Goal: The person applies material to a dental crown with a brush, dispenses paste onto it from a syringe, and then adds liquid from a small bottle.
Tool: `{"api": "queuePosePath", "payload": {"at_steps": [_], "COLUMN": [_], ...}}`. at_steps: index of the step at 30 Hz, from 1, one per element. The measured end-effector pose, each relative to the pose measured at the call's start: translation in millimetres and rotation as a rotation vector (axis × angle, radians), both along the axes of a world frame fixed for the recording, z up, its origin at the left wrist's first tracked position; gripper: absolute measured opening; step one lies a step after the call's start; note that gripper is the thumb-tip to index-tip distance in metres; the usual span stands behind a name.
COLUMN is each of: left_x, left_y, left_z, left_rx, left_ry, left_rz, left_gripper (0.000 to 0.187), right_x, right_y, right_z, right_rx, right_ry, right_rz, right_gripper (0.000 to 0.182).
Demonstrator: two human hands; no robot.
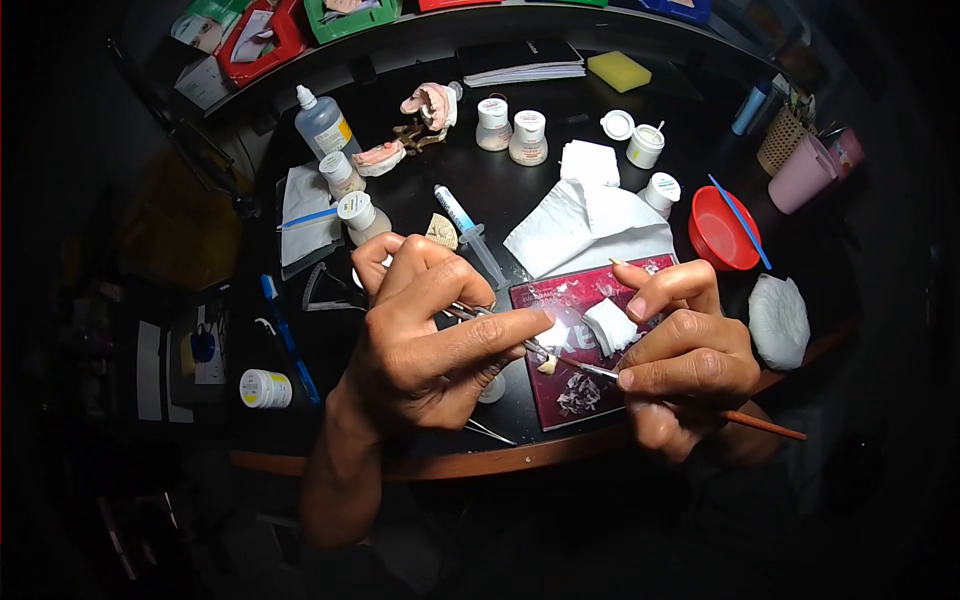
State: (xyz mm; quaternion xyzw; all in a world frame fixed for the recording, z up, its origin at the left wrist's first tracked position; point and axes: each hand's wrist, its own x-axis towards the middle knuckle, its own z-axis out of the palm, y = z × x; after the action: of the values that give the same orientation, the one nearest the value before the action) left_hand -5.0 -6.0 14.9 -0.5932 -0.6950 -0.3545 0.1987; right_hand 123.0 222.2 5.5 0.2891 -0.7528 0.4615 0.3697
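My left hand (pixel 430 335) grips metal tweezers (pixel 478 315) that hold a small cream tooth-shaped piece (pixel 547 364) over a dark red mixing slab (pixel 570 300). My right hand (pixel 685 360) holds a thin brush with an orange-brown handle (pixel 765 425), and the brush tip (pixel 575 366) nearly touches the small piece. A folded white tissue (pixel 610 325) lies on the slab right beside the fingers of that hand. Both hands hover near the desk's front edge.
On the dark desk (pixel 500 180) are a syringe (pixel 468 232), a white cloth (pixel 585 225), several small white jars (pixel 528 137), a squeeze bottle (pixel 322 122), pink dental casts (pixel 432 103), a red bowl (pixel 722 235), a yellow sponge (pixel 618 70) and a white pad (pixel 778 320).
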Motion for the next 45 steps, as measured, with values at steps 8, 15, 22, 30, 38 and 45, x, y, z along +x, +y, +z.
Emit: {"api": "queuePosePath", "payload": {"at_steps": [8, 15, 22, 30, 38, 45], "left_x": [-1, -2, 0, 0, 4, 5], "left_y": [-1, 2, 5, 6, 7, 7], "left_z": [0, -11, -11, -14, -9, -12], "left_rx": [0.001, 0.122, 0.178, 0.181, 0.141, 0.106], "left_ry": [-0.002, -0.375, -0.524, -0.529, -0.375, -0.24], "left_rz": [-0.008, -0.139, -0.199, -0.214, 0.007, 0.144], "left_gripper": [0.029, 0.024, 0.02, 0.02, 0.02, 0.02], "right_x": [2, -3, -2, -2, 1, 0], "right_y": [1, -1, -6, -8, -9, -25], "right_z": [1, -6, -4, -4, -3, -9], "right_rx": [-0.003, -0.089, -0.092, -0.064, -0.032, 0.22], "right_ry": [-0.004, 0.121, 0.152, 0.173, 0.146, 0.162], "right_rz": [-0.008, -0.041, -0.073, -0.097, -0.094, -0.117], "right_gripper": [0.027, 0.029, 0.032, 0.031, 0.031, 0.022]}}
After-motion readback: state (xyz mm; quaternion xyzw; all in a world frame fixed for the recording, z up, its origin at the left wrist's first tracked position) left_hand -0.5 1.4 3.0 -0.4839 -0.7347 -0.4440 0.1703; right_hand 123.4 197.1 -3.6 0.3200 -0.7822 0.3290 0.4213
